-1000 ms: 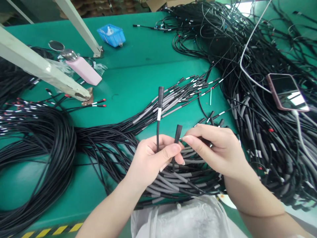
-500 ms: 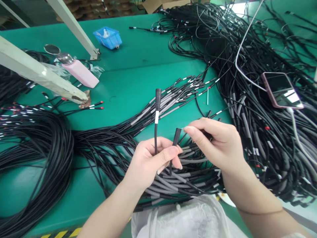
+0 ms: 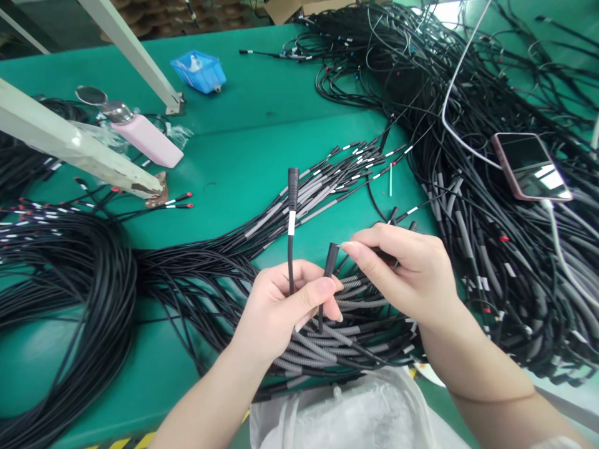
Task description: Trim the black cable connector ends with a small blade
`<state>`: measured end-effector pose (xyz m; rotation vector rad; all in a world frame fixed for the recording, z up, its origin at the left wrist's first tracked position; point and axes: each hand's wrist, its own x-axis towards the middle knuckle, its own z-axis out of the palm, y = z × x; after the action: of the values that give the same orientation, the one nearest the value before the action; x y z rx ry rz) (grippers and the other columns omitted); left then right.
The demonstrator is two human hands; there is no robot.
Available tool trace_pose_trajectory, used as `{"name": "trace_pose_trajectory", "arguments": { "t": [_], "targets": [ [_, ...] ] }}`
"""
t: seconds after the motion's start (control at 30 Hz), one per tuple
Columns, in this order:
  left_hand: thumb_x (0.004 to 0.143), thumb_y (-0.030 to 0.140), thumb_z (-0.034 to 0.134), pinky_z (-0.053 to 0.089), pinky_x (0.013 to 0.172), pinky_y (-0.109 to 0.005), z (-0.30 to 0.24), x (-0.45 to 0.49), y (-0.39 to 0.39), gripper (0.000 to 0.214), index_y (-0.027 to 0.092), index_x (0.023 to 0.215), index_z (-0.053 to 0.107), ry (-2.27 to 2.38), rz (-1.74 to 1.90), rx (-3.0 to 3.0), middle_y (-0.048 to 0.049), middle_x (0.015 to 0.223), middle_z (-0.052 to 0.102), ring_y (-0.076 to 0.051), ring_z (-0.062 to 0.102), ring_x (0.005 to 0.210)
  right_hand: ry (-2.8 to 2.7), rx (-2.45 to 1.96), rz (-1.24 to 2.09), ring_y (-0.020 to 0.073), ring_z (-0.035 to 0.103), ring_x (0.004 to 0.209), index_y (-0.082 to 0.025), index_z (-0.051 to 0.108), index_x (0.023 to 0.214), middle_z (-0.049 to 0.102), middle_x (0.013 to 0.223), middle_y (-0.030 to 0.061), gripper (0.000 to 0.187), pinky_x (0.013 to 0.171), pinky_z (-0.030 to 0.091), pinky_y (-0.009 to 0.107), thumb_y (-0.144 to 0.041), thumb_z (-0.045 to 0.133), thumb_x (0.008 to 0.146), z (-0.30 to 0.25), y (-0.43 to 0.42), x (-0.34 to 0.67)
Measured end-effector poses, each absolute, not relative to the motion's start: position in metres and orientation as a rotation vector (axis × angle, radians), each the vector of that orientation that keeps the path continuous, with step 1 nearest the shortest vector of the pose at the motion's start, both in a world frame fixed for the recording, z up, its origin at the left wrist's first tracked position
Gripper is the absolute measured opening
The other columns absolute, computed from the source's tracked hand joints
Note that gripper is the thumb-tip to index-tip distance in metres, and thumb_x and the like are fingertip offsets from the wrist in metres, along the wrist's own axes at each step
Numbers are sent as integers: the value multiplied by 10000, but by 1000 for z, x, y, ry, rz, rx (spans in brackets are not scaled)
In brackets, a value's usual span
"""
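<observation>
My left hand (image 3: 292,305) is closed around two black cable ends. One is a ribbed cable connector (image 3: 292,190) with a white label band, standing upright above the hand. The other is a smooth black cable connector (image 3: 331,259), pinched between thumb and fingers and tilted slightly right. My right hand (image 3: 397,268) has thumb and forefinger pinched together beside the tip of that smooth connector. Something tiny and pale shows at the fingertips, too small to name. Below both hands lie cables with grey ribbed sleeves (image 3: 309,349).
Bundled black cables (image 3: 93,299) coil at left, and a large cable heap (image 3: 421,81) covers the right. A phone (image 3: 531,165) with a white cord lies on it. A pink bottle (image 3: 148,140), blue bin (image 3: 200,72) and white metal posts (image 3: 84,140) stand on the green table (image 3: 243,149).
The right fingertips have moved slightly closer to the smooth connector's tip. My left hand keeps its hold on both cable ends. The whole view has shifted a little.
</observation>
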<state>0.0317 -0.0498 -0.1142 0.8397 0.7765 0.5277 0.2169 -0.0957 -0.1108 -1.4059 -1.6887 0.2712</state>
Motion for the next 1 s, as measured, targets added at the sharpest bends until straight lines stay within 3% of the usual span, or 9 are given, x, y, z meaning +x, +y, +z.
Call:
{"name": "trace_pose_trajectory", "arguments": {
  "t": [0.1, 0.27, 0.63, 0.87, 1.0],
  "targets": [
    [813, 314, 815, 206, 386, -151, -113, 33, -51, 221, 132, 725, 725, 794, 533, 853, -37, 557, 716, -24, 390, 400, -1693, -1411, 284, 98, 521, 543, -169, 657, 805, 618, 652, -17, 165, 534, 418, 224, -174, 663, 970, -109, -95, 219],
    [779, 288, 818, 157, 396, -163, -110, 37, -54, 213, 127, 685, 715, 867, 588, 818, -35, 522, 693, -13, 329, 390, -1652, -1362, 606, 75, 467, 520, -158, 663, 762, 596, 626, -36, 240, 500, 391, 204, -202, 639, 996, -105, -96, 223],
    [774, 314, 812, 150, 396, -182, -108, 37, -55, 224, 141, 686, 702, 904, 575, 836, -35, 520, 692, -28, 325, 390, -1662, -1390, 327, 79, 504, 535, -160, 665, 803, 624, 660, -28, 152, 526, 411, 212, -151, 684, 953, -109, -95, 218],
    [777, 333, 812, 152, 397, -190, -108, 35, -55, 240, 141, 694, 694, 898, 566, 837, -36, 522, 690, -31, 308, 390, -1646, -1373, 525, 66, 476, 516, -151, 654, 752, 605, 630, -34, 229, 503, 397, 194, -168, 651, 981, -105, -97, 220],
    [777, 347, 815, 156, 394, -188, -108, 35, -55, 257, 141, 690, 689, 878, 551, 841, -37, 525, 692, -33, 320, 390, -1642, -1381, 438, 68, 510, 539, -142, 672, 795, 635, 664, -21, 170, 531, 413, 195, -159, 671, 965, -105, -97, 219]
  ]
}}
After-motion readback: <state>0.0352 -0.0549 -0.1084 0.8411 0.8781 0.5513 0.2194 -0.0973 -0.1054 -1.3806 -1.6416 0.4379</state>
